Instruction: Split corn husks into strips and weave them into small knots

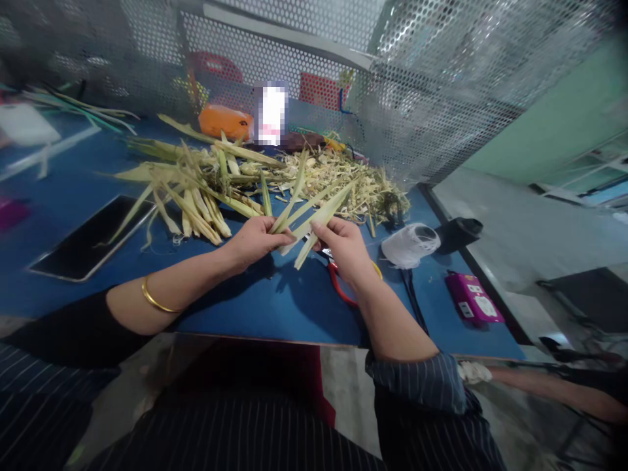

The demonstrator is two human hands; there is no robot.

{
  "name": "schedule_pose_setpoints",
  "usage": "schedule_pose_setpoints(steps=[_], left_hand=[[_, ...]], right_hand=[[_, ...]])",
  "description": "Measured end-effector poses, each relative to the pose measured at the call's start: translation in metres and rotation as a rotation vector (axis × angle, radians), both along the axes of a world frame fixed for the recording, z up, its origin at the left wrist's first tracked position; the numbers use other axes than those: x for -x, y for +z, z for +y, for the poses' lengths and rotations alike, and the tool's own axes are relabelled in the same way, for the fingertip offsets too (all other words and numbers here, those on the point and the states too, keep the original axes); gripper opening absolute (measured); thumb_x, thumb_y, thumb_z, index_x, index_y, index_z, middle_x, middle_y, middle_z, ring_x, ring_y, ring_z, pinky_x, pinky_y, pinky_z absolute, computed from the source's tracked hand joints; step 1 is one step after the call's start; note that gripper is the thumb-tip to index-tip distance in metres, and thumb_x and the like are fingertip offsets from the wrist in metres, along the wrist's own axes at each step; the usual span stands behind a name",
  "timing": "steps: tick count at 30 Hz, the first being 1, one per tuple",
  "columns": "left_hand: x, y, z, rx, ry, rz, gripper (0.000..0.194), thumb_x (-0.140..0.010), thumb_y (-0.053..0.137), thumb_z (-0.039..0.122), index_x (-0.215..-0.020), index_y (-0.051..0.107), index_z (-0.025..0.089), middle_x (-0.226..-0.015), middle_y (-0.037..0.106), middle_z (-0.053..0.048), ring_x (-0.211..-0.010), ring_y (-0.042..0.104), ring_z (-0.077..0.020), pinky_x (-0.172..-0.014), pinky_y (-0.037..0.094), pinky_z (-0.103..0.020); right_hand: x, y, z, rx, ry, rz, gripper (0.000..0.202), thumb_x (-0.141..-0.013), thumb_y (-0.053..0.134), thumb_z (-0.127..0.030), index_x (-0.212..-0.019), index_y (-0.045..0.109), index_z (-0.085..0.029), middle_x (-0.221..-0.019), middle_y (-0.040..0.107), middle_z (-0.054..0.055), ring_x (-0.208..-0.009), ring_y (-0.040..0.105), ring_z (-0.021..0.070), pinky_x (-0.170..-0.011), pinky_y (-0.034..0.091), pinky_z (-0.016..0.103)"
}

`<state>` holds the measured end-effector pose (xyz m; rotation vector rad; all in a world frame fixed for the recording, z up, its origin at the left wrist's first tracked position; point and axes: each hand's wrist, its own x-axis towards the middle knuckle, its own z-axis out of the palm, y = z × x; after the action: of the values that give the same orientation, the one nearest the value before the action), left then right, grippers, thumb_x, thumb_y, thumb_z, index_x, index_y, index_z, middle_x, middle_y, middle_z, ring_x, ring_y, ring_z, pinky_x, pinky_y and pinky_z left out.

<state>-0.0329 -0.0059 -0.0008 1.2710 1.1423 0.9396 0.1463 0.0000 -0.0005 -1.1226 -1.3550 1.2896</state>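
My left hand [258, 241] is closed around pale green corn husk strips that fan up and to the right. Pinched in my right hand [343, 243] is a wide corn husk [330, 210], which runs between both hands over the blue table [289, 307]. Under my right wrist lie scissors [337, 282] with red and yellow on the handles, partly hidden by the hand. Left of my hands rests a bundle of corn husks [196, 203]. Behind them spreads a heap of shredded husk scraps [338, 176].
Right of my hands stand a white spool [410, 244] and a black spool [458, 234], near a purple packet [473, 299]. A dark flat tablet-like panel [93, 237] lies at left. An orange bundle [224, 122] sits before the perforated metal screen [294, 39]. Another person's arm [554, 387] shows at lower right.
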Motion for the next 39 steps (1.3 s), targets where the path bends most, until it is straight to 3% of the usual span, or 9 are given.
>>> schedule_pose_setpoints(steps=[7, 10, 13, 16, 19, 22, 25, 32, 39], left_hand=[[0.007, -0.003, 0.009, 0.050, 0.076, 0.019, 0.016, -0.061, 0.074, 0.024, -0.061, 0.061, 0.014, -0.050, 0.046, 0.003, -0.046, 0.034, -0.0066, -0.043, 0.021, -0.022], [0.011, 0.001, 0.011, 0.116, 0.029, 0.012, 0.024, -0.061, 0.075, 0.030, -0.077, 0.071, 0.013, -0.053, 0.048, 0.001, -0.046, 0.036, -0.0077, -0.042, 0.018, -0.022], [0.014, 0.005, 0.011, 0.045, -0.017, -0.047, 0.037, -0.070, 0.068, 0.045, -0.091, 0.075, 0.015, -0.061, 0.057, -0.002, -0.047, 0.038, -0.0089, -0.042, 0.019, -0.024], [0.017, 0.006, 0.013, -0.082, 0.030, 0.061, 0.039, -0.072, 0.067, 0.052, -0.078, 0.076, 0.015, -0.067, 0.064, -0.005, -0.048, 0.040, -0.0091, -0.044, 0.025, -0.026], [0.018, 0.007, 0.016, -0.132, 0.168, 0.109, 0.031, -0.065, 0.076, 0.044, -0.068, 0.072, 0.014, -0.068, 0.065, -0.005, -0.052, 0.046, -0.0097, -0.048, 0.032, -0.025], [0.014, 0.009, 0.013, -0.095, 0.217, -0.029, 0.030, -0.068, 0.075, 0.043, -0.074, 0.071, 0.013, -0.056, 0.058, 0.000, -0.043, 0.035, -0.0068, -0.043, 0.027, -0.024], [0.006, 0.008, 0.006, -0.042, 0.080, -0.120, 0.034, -0.068, 0.075, 0.045, -0.079, 0.071, 0.014, -0.042, 0.036, 0.007, -0.039, 0.022, -0.0051, -0.040, 0.017, -0.023], [0.000, -0.002, 0.004, 0.017, 0.046, -0.177, 0.031, -0.063, 0.080, 0.038, -0.065, 0.059, 0.015, -0.044, 0.036, 0.008, -0.038, 0.025, -0.0041, -0.039, 0.014, -0.022], [0.004, -0.003, 0.009, 0.092, 0.051, -0.201, 0.029, -0.063, 0.081, 0.035, -0.067, 0.060, 0.014, -0.044, 0.032, 0.008, -0.037, 0.019, -0.0034, -0.039, 0.009, -0.023]], right_hand=[[-0.003, 0.010, -0.005, 0.108, 0.081, 0.251, 0.028, -0.070, 0.074, -0.040, -0.062, 0.058, -0.019, -0.054, 0.049, -0.004, -0.049, 0.042, 0.0077, -0.050, 0.034, 0.024], [-0.002, 0.011, -0.008, 0.084, 0.081, 0.190, 0.027, -0.073, 0.072, -0.039, -0.061, 0.059, -0.018, -0.054, 0.051, -0.004, -0.049, 0.043, 0.0080, -0.049, 0.033, 0.024], [0.002, 0.010, -0.011, 0.051, 0.109, 0.089, 0.027, -0.075, 0.070, -0.039, -0.061, 0.060, -0.018, -0.053, 0.053, -0.003, -0.048, 0.044, 0.0084, -0.050, 0.033, 0.024], [0.003, 0.010, -0.013, 0.027, 0.124, 0.061, 0.029, -0.076, 0.069, -0.039, -0.059, 0.058, -0.018, -0.052, 0.051, -0.004, -0.048, 0.043, 0.0083, -0.051, 0.033, 0.025], [0.003, 0.012, -0.014, 0.000, 0.099, 0.027, 0.030, -0.077, 0.068, -0.039, -0.059, 0.058, -0.018, -0.052, 0.049, -0.004, -0.049, 0.042, 0.0077, -0.050, 0.033, 0.024], [0.004, 0.013, -0.016, -0.001, 0.110, -0.002, 0.030, -0.076, 0.069, -0.040, -0.060, 0.059, -0.017, -0.052, 0.049, -0.005, -0.048, 0.041, 0.0070, -0.049, 0.032, 0.023], [0.009, 0.009, -0.017, 0.020, 0.151, -0.028, 0.030, -0.074, 0.070, -0.044, -0.064, 0.061, -0.016, -0.052, 0.050, -0.005, -0.048, 0.041, 0.0066, -0.048, 0.034, 0.023], [0.017, 0.000, -0.018, 0.095, 0.221, -0.002, 0.031, -0.076, 0.067, -0.043, -0.064, 0.059, -0.016, -0.055, 0.050, -0.004, -0.051, 0.044, 0.0075, -0.051, 0.036, 0.023], [0.000, 0.023, -0.020, 0.241, 0.348, 0.384, 0.028, -0.084, 0.055, -0.033, -0.062, 0.046, -0.019, -0.056, 0.038, -0.005, -0.047, 0.033, 0.0073, -0.050, 0.032, 0.025]])
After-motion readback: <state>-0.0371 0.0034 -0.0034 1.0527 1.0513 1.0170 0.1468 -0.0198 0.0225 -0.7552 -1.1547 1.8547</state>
